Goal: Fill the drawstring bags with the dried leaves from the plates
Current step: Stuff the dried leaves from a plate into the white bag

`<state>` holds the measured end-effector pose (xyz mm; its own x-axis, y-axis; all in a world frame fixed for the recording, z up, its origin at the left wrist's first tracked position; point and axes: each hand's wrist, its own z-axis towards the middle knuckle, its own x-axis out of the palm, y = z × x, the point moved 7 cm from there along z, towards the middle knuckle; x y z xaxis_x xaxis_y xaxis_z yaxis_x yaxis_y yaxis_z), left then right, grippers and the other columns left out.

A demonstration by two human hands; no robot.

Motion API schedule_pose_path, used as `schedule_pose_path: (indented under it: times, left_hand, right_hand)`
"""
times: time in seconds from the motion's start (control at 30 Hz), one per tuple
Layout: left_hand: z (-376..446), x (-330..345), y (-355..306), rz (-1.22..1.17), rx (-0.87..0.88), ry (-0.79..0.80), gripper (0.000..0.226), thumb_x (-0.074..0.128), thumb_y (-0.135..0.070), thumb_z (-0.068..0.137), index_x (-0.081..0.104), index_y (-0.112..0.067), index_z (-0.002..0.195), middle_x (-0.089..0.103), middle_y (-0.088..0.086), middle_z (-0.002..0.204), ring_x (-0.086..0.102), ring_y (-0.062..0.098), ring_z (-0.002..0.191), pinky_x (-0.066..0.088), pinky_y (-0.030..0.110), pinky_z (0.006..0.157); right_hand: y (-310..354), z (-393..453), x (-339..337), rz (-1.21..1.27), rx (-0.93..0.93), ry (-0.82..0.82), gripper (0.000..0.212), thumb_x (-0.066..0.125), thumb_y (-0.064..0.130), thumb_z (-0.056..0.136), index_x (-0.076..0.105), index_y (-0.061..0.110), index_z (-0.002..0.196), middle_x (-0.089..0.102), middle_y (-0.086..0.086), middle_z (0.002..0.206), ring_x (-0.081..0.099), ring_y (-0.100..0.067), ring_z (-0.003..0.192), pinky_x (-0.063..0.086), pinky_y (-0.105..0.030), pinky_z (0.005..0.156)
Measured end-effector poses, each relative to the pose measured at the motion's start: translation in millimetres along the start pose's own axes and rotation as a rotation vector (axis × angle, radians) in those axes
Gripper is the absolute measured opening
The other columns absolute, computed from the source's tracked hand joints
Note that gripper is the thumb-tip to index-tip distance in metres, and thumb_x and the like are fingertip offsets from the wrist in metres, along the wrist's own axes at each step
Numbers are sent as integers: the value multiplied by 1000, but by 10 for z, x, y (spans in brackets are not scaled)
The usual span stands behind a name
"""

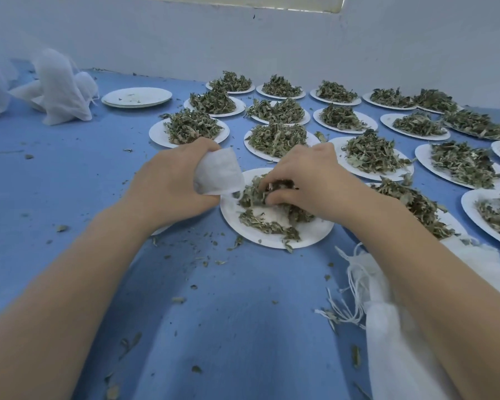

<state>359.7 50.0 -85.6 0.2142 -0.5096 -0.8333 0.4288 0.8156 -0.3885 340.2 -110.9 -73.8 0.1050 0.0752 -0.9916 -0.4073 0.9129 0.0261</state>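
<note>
Your left hand (171, 183) grips a small white drawstring bag (218, 176) at the centre of the frame, fingers curled round it, the bag held just above the left rim of the nearest plate. Your right hand (309, 180) sits beside it with fingers curled down into the dried leaves (260, 194), pinching a clump of them over that plate (315, 229). Largest of all is the blue table surface (70, 183), which fills the frame from the lower edge up to the pale wall (243, 39) across the top. Next, spread over the right and upper-centre of the frame, stand rows of white plates heaped with leaves (277, 140), close together, some rims touching or overlapping. At the lower right lies a pile of empty white bags (393, 342) with loose strings, partly under your right forearm. In the upper left stand filled white bags (61, 88), bunched together. Just right of them rests a stack of emptied plates (136, 97). Smallest, leaf crumbs (202, 255) are scattered on the blue surface below and to the left of the nearest plate.
</note>
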Motion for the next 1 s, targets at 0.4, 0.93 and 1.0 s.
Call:
schedule_pose_path:
  times: [0.4, 0.93, 1.0]
  left_hand:
    - [-7, 22, -117, 4, 49, -25, 65, 72, -27, 63, 49, -27, 124, 60, -4, 114, 55, 25, 96, 48, 39, 78]
    - [-26, 7, -356, -194, 134, -89, 60, 75, -34, 61, 54, -25, 116, 60, -10, 94, 54, 12, 84, 43, 26, 67]
    - [-21, -5, -335, -199, 119, -99, 59, 74, -36, 61, 54, -25, 115, 58, -13, 90, 52, 8, 81, 39, 18, 63]
  right_hand:
    - [64, -87, -350, 335, -126, -163, 22, 67, 24, 84, 71, 24, 106, 65, 4, 104, 52, -5, 86, 41, -22, 84]
    - [138, -108, -255, 801, -102, -4, 36, 62, 10, 89, 62, 22, 122, 68, 9, 113, 62, 1, 103, 47, -21, 95]
    - [143, -121, -270, 863, -126, 9, 35, 59, 3, 90, 62, 18, 121, 67, 9, 114, 61, 3, 104, 46, -15, 93]
